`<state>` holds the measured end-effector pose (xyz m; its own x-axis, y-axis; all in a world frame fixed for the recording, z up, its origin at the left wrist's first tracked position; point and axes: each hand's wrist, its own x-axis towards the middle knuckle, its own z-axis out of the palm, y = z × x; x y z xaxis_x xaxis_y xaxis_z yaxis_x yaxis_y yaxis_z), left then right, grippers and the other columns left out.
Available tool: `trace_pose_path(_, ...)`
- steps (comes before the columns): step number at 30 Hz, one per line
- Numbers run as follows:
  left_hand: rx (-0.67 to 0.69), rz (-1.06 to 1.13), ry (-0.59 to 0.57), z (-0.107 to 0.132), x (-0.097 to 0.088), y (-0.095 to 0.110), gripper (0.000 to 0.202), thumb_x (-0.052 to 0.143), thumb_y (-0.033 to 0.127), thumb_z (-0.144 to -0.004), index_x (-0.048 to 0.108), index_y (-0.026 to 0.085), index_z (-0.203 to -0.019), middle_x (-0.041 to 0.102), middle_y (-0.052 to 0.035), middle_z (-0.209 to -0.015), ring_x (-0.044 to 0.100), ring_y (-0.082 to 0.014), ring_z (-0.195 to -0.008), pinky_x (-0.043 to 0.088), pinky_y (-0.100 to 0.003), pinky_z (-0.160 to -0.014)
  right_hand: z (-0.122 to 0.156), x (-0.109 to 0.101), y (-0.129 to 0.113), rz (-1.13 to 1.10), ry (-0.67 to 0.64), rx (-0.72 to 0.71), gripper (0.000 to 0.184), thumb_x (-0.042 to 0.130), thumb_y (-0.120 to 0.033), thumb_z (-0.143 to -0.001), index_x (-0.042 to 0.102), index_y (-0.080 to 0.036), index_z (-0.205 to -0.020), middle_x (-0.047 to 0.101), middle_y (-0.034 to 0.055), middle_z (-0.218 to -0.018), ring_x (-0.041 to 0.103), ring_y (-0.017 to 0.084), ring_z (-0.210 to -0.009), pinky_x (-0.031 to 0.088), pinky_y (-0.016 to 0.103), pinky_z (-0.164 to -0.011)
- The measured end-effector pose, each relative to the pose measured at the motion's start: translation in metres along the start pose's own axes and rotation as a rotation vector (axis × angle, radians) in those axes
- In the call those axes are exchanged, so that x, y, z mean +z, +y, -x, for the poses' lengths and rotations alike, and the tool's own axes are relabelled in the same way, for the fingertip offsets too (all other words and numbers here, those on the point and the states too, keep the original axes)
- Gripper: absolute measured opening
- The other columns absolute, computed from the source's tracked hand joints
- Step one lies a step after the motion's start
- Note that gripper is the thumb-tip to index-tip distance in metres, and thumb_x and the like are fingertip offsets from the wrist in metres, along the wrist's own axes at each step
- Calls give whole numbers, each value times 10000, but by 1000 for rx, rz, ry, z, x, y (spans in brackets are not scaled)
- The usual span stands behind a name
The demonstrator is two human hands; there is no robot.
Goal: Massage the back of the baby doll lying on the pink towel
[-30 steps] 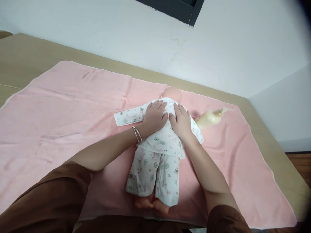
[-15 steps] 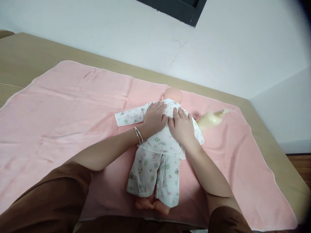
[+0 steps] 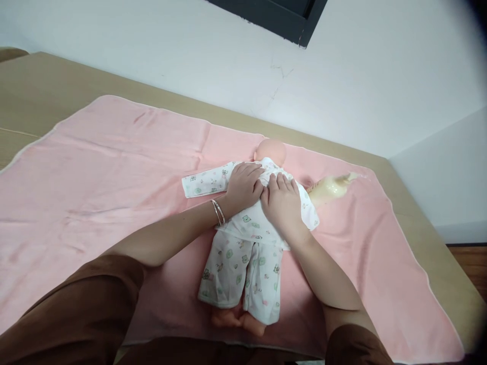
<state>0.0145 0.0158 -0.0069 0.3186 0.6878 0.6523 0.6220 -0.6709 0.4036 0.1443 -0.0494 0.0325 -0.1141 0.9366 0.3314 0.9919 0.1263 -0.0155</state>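
Observation:
A baby doll [image 3: 271, 149] lies on a pink towel [image 3: 114, 167], dressed in a white printed top [image 3: 251, 223] and matching trousers [image 3: 243, 274]. My left hand [image 3: 242, 185] lies flat on the top's left chest, fingers together, a bracelet on the wrist. My right hand [image 3: 283, 200] rests flat beside it on the right chest, fingers stretched out. The top's left sleeve [image 3: 203, 183] lies empty and flat on the towel. The doll's bare right arm [image 3: 331, 186] sticks out to the right. Its bare feet [image 3: 238, 320] show below the trousers.
The towel covers a beige table [image 3: 38, 86] set against a white wall. A dark window frame [image 3: 274, 15] is at the top. The table's right edge drops to a wooden floor [image 3: 472, 263]. My brown sleeves fill the bottom of the view.
Both hands have slid a little down and inward on the doll's chest, closing together over the top. The doll and towel stay in place.

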Motion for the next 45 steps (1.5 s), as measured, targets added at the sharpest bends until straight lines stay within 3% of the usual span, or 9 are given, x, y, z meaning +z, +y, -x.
trace_pose_path(4, -135, -55, -63, -2, 2, 3, 463, 457, 262, -881, 558, 107, -1305, 575, -167, -1394, 493, -298, -1334, 329, -506, -1165, -14, 11, 20, -187, -19, 9, 547, 383, -333, -977, 438, -74, -1456, 441, 209, -1515, 360, 293, -1452, 247, 517, -1193)
trace_pose_path(8, -142, -75, -90, -3, 2, 3, 495, 459, 284, -882, 533, 108, -1339, 550, -172, -1422, 469, -310, -1360, 306, -511, -1174, -22, 17, 34, -296, -23, 15, 531, 338, -370, -998, 430, -142, -1469, 427, 158, -1539, 345, 254, -1464, 221, 535, -1204)
trace_pose_path(18, -90, -61, -81, 0, -4, 4, 505, 466, 228, -810, 597, 110, -1283, 599, -152, -1366, 508, -302, -1317, 332, -485, -1161, -2, 2, 1, -62, -131, 15, 581, 344, -242, -956, 329, -57, -1507, 281, 245, -1590, 220, 371, -1500, 224, 607, -1177)
trace_pose_path(26, -158, -7, -121, -4, 2, 3, 488, 414, 248, -903, 519, 124, -1364, 518, -147, -1463, 419, -276, -1409, 271, -491, -1206, -16, 10, 21, -233, -132, 24, 559, 310, -318, -990, 319, -159, -1525, 247, 174, -1622, 194, 309, -1517, 191, 617, -1191)
trace_pose_path(33, -177, -4, -170, -6, 3, 3, 498, 418, 265, -915, 491, 131, -1389, 482, -146, -1496, 384, -274, -1435, 239, -505, -1218, -16, 18, 24, -275, -95, 27, 552, 331, -331, -985, 342, -178, -1516, 265, 160, -1619, 210, 293, -1514, 177, 609, -1196)
trace_pose_path(36, -170, 2, -156, -5, 4, 1, 489, 412, 277, -922, 497, 133, -1381, 491, -146, -1488, 390, -276, -1428, 243, -497, -1215, -11, 10, 17, -220, -51, 52, 550, 356, -325, -980, 362, -152, -1502, 262, 189, -1613, 206, 328, -1510, 201, 614, -1183)
trace_pose_path(41, -162, 110, -51, -1, 9, -5, 488, 249, 343, -1008, 472, 122, -1381, 536, -173, -1436, 428, -269, -1404, 279, -499, -1192, -1, -6, -2, -55, 111, 54, 626, 427, -296, -944, 289, -118, -1528, 44, 204, -1654, 5, 385, -1530, 133, 665, -1173)
trace_pose_path(45, -145, 175, -3, 1, 9, -7, 608, 95, 454, -1031, 462, 132, -1394, 540, -168, -1431, 444, -241, -1392, 264, -469, -1205, -6, 0, -2, -170, -20, 12, 593, 392, -291, -954, 319, -125, -1519, 105, 173, -1656, 42, 332, -1539, 159, 619, -1195)
